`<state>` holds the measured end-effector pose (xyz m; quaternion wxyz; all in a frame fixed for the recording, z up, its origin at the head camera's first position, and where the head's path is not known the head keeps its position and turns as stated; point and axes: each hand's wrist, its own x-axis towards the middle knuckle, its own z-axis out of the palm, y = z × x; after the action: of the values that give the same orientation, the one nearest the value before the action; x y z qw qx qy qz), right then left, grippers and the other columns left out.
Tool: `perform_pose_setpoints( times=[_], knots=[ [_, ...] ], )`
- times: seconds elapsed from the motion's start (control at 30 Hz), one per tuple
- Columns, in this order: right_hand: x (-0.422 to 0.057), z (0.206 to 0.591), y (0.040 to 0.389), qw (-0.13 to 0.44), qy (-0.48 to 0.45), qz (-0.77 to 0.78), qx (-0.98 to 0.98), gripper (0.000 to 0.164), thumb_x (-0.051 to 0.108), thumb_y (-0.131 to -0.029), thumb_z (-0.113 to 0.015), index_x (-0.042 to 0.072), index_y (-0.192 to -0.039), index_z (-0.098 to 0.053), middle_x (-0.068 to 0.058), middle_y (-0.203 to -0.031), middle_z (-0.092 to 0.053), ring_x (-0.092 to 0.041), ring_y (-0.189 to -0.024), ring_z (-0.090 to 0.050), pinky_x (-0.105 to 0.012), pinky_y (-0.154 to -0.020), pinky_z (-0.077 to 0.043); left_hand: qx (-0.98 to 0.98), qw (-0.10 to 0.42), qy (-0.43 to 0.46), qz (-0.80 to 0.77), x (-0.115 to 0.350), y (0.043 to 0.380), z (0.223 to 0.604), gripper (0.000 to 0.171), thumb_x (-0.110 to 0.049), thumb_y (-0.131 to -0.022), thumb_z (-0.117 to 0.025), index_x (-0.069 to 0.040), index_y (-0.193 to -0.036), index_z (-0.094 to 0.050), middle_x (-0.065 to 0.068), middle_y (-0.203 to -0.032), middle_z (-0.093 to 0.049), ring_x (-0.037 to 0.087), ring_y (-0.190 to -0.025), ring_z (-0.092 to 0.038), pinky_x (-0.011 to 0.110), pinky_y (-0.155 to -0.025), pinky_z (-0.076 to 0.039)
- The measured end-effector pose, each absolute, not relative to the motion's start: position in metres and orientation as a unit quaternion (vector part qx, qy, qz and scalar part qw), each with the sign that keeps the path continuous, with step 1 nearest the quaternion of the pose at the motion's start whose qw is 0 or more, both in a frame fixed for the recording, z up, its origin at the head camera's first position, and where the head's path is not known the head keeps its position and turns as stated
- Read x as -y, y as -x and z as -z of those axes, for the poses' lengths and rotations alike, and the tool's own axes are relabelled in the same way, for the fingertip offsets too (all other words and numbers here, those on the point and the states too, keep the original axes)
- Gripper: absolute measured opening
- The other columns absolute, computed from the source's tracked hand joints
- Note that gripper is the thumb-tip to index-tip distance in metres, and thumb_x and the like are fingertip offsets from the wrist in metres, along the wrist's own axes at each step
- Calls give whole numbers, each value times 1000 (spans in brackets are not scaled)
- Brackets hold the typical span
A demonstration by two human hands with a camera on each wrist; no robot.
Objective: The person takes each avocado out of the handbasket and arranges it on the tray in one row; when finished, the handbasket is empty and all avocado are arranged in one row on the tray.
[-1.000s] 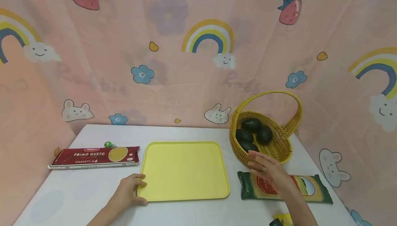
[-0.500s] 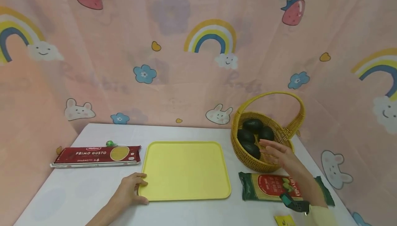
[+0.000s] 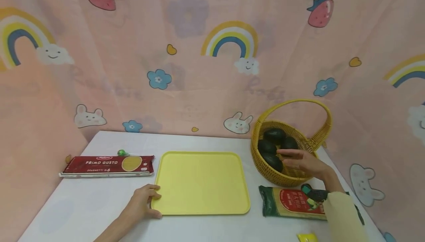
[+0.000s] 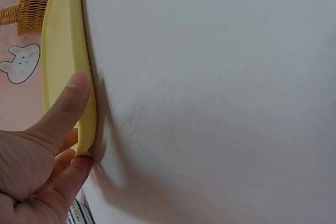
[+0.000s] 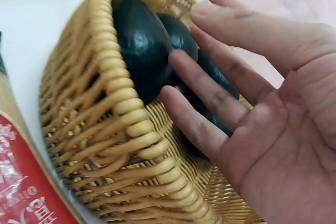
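Note:
At its near left corner, the yellow tray [image 3: 202,183] is pinched by my left hand [image 3: 138,204]. In the left wrist view the thumb [image 4: 68,103] lies on the tray's rim, with fingers at the corner's edge. My right hand [image 3: 306,163] is over the yellow wicker basket [image 3: 270,173], its fingers spread and slightly bent, holding nothing. Several dark green avocados [image 3: 272,162] lie in the basket. The right wrist view shows the fingertips close beside the nearest avocado [image 5: 139,45]; whether they touch it I cannot tell.
A red spaghetti pack [image 3: 107,165] lies left of the tray, with a green-topped lollipop [image 3: 121,152] behind it. In front of the basket lies a green and red pasta pack [image 3: 292,203], partly under the right forearm. A small yellow packet [image 3: 307,237] sits at the front.
My right hand has moved from the basket's front rim forward and right, in over the avocados. The left hand stays at the tray's corner. The whole view has shifted slightly.

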<state>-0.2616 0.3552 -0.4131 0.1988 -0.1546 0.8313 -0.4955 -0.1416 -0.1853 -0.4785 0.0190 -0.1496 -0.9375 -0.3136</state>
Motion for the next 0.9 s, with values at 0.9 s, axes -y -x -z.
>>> perform_pose_setpoints(
  times=[0.9],
  knots=[
    [-354,432,291,322,88,526,-782,52,19,-96,-57,5,-144,-41,-27,-151,-25,-31,-128,-46,-49,-102,-44,938,44,158,306,185,138,479,52,-22,-45,-92,1,-88,-72,15,-108,-66,36,-100,-63,45,-86,-53]
  ],
)
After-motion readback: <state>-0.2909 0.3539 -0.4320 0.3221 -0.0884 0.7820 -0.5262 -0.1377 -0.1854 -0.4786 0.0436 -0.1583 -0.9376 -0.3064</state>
